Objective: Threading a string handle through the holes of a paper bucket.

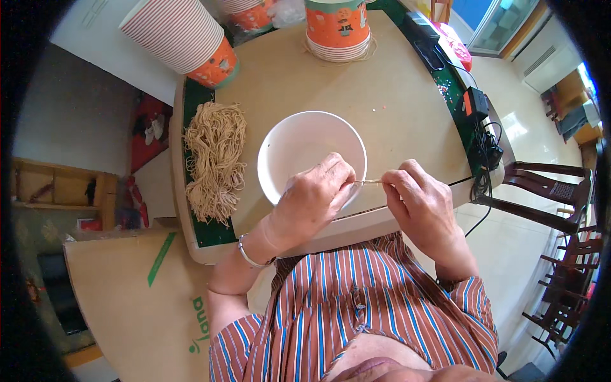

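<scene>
My left hand (315,200) and my right hand (417,200) are close together at the table's near edge, each pinching one end of a short piece of tan twine (368,182) stretched between them. The left hand lies over the near rim of a white bowl (299,143), whose inside looks bare. A heap of the same tan twine pieces (215,159) lies to the left of the bowl on the tabletop. I wear a bracelet on the left wrist and a striped shirt.
The table (394,95) has a tan cardboard top and a green edge. Stacks of orange paper cups (188,39) (338,27) stand at its far side. A black box with cables (478,108) hangs at the right edge. Dark wooden chairs (554,191) stand right; cardboard (127,286) lies left.
</scene>
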`<state>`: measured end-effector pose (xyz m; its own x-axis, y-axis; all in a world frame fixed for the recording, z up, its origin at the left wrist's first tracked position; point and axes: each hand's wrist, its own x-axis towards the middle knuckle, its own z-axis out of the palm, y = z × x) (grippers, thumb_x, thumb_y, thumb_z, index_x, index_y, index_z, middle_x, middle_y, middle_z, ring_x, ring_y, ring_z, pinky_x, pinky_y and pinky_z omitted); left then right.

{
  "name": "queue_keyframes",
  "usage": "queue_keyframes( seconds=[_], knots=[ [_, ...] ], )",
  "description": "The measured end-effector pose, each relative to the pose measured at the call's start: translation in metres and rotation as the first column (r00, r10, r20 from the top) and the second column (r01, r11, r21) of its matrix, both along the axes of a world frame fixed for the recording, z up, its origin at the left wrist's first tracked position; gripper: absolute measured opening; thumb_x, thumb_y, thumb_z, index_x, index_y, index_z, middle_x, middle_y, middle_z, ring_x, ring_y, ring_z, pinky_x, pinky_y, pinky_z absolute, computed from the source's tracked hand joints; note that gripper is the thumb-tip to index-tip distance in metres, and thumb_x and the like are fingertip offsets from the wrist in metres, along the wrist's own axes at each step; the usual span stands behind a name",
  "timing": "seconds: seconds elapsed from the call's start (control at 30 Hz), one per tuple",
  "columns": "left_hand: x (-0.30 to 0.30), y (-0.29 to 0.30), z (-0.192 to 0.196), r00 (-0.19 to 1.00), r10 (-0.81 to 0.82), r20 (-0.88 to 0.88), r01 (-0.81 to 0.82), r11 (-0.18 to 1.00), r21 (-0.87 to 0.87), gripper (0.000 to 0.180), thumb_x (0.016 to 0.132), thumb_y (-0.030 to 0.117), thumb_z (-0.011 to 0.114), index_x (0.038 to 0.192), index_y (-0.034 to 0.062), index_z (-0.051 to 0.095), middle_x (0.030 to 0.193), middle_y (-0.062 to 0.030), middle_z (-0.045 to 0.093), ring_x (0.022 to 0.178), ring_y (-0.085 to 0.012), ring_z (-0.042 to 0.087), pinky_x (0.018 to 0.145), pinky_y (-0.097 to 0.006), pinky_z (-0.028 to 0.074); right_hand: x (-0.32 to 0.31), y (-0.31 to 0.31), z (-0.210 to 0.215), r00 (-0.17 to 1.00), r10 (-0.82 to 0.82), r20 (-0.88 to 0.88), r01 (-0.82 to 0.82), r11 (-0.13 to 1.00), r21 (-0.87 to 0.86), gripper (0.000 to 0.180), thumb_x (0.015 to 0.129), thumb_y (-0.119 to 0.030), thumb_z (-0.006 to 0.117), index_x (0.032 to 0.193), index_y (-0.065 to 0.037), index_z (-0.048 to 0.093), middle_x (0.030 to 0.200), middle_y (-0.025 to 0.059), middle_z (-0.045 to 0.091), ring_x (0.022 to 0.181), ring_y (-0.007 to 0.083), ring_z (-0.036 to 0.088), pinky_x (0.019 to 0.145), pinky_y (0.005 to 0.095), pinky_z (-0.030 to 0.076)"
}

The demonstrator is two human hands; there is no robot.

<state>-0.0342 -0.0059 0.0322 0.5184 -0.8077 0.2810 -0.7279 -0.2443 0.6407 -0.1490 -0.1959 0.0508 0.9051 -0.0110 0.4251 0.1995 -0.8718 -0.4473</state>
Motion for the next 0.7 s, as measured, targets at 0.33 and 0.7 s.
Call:
queue_keyframes(
  seconds=[0.33, 0.7],
  knots=[
    [-0.006, -0.004, 0.007, 0.976, -0.024, -0.218, -0.005, 0.992, -0.129, 0.019, 0.093, 0.005, 0.064, 0.111, 0.0011, 0.064, 0.105, -0.0135, 0.062, 0.090, -0.0330, 0.067, 0.078, -0.040, 0.056, 0.008, 0.000, 0.017, 0.995, 0.098, 0.014, -0.098, 0.995, 0.009, 0.014, 0.088, -0.004, 0.069, 0.100, -0.005, 0.063, 0.084, 0.0099, 0.059, 0.071, 0.0276, 0.066, 0.060, 0.0381, 0.053],
    [-0.020, -0.013, 0.001, 0.990, 0.033, -0.136, -0.044, 0.996, -0.077, 0.025, 0.088, -0.001, 0.067, 0.113, 0.0025, 0.064, 0.107, -0.0137, 0.062, 0.090, -0.0334, 0.068, 0.077, -0.043, 0.056, 0.005, 0.005, 0.024, 0.991, 0.131, -0.018, -0.126, 0.976, 0.179, 0.019, 0.089, 0.001, 0.065, 0.107, -0.004, 0.063, 0.086, 0.0127, 0.064, 0.071, 0.0291, 0.068, 0.060, 0.0378, 0.055]
  ],
)
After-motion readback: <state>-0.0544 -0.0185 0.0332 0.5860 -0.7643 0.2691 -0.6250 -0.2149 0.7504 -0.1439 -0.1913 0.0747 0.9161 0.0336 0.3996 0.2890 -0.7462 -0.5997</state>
